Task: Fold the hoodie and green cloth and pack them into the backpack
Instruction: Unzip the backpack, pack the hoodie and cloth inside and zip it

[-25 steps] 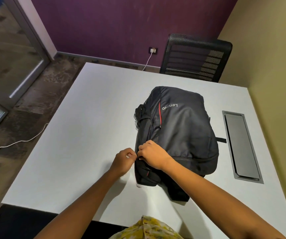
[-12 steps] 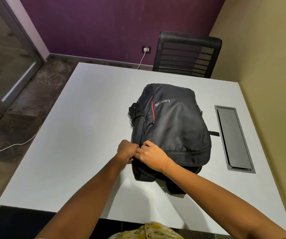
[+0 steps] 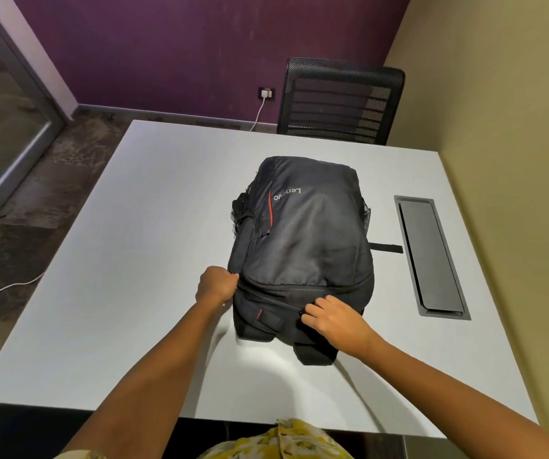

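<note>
The backpack (image 3: 303,246) looks soft and full, so the left hand (image 3: 216,285) clutches its near-left corner while the right hand (image 3: 334,321) pinches the zipper.

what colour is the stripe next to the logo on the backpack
Red, a thin stripe on the black backpack, seen in the head view.

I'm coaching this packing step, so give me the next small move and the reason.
Probably keep drawing the zipper rightward along the backpack. The right hand pinches at the zipper line near the middle of the near end, while the left hand grips the bag's left corner, bracing it. No hoodie or cloth shows outside.
</note>
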Demonstrator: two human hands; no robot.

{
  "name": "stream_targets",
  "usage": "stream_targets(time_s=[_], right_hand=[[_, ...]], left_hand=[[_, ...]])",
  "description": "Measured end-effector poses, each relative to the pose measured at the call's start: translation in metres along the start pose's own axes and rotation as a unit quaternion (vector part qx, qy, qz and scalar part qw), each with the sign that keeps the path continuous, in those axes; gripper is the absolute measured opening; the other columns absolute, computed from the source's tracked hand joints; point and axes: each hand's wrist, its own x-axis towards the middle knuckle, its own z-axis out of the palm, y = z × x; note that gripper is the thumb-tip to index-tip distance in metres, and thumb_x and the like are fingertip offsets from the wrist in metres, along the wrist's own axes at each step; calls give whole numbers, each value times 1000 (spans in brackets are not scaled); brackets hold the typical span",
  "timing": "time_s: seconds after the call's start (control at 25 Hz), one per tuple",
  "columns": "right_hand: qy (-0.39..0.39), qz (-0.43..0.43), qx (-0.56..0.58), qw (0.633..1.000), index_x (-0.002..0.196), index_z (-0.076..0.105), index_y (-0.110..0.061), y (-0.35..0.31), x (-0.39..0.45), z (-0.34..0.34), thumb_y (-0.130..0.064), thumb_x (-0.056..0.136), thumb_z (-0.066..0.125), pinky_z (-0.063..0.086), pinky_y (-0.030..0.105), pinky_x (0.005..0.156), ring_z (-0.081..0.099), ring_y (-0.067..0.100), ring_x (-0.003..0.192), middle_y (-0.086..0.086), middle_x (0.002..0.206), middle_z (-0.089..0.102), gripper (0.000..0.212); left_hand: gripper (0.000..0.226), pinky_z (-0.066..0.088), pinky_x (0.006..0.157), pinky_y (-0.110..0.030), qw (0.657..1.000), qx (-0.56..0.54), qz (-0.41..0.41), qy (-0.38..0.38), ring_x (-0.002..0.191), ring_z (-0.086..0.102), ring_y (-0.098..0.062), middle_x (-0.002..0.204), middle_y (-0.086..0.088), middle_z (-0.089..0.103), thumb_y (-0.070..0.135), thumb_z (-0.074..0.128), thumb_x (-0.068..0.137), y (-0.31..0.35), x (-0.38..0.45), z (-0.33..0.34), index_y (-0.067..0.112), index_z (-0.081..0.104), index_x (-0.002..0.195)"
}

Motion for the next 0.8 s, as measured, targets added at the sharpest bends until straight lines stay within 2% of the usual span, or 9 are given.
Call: stream_targets(time_s=[0.16, 0.24, 0.32, 0.36, 0.44, 0.48, 0.6, 0.72, 0.8], right_hand=[[-11, 75, 35, 997, 85, 71, -22, 13, -58, 2, -3, 53, 87, 47, 25, 52, 57, 16, 61, -6, 73, 60, 40], [-4, 125, 69, 990, 92, 72, -20, 12, -73, 9, 1, 49, 88, 50, 27, 50, 60, 17, 64, -4, 77, 63, 50], [22, 181, 110, 977, 97, 68, -17, 2, -79, 18, 1, 60, 83, 51, 29, 49, 61, 19, 66, -3, 81, 62, 44], [49, 218, 147, 963, 96, 63, -16, -7, -79, 21, -4, 73, 76, 50, 29, 50, 60, 19, 66, -3, 81, 60, 29], [122, 312, 236, 912, 89, 56, -15, -25, -74, 24, -17, 92, 59, 48, 30, 53, 54, 18, 64, -4, 78, 54, 5], [146, 366, 285, 874, 86, 56, -14, -34, -69, 24, -21, 95, 57, 48, 28, 56, 53, 16, 63, -4, 77, 54, 11], [177, 493, 389, 758, 81, 63, -16, -41, -55, 18, -21, 91, 69, 46, 12, 63, 58, 9, 67, -6, 75, 61, 12], [214, 532, 467, 674, 86, 67, -19, -39, -53, 10, -15, 85, 77, 50, 11, 66, 62, 8, 68, -5, 73, 67, 10], [222, 529, 493, 654, 87, 69, -18, -40, -56, 8, -13, 83, 78, 52, 12, 66, 63, 7, 68, -4, 73, 68, 11]], left_hand=[[31, 60, 74, -38, 999, 36, 9, 25, 61, 69, -31, 71, -9, 68, 28, 66, 85, 5, 2, -4, 15, 56, 59], [26, 55, 76, -34, 997, 64, 5, 33, 67, 66, -29, 80, -8, 69, 30, 62, 89, 7, -2, 0, 17, 57, 67], [19, 53, 78, -37, 994, 95, 14, 60, 77, 62, -31, 92, -8, 67, 29, 57, 93, 10, -14, 8, 17, 56, 77], [15, 52, 77, -40, 989, 104, 48, 94, 80, 61, -32, 96, -8, 63, 25, 54, 94, 10, -22, 14, 16, 54, 83], [4, 48, 70, -43, 964, 85, 186, 170, 79, 56, -33, 100, -7, 53, 11, 49, 92, 8, -46, 28, 15, 47, 91], [13, 45, 69, -42, 943, 73, 269, 184, 78, 52, -31, 98, -6, 50, 5, 48, 88, 8, -62, 34, 16, 45, 93], [17, 40, 71, -38, 846, 138, 504, 105, 77, 47, -25, 89, -3, 50, 3, 55, 82, 7, -102, 60, 15, 48, 92], [7, 43, 70, -39, 767, 259, 587, 14, 79, 49, -21, 90, 2, 53, 14, 57, 87, 12, -113, 90, 15, 56, 94], [16, 45, 75, -36, 756, 298, 582, 2, 88, 53, -19, 100, 3, 56, 22, 58, 89, 17, -112, 106, 16, 59, 104]])
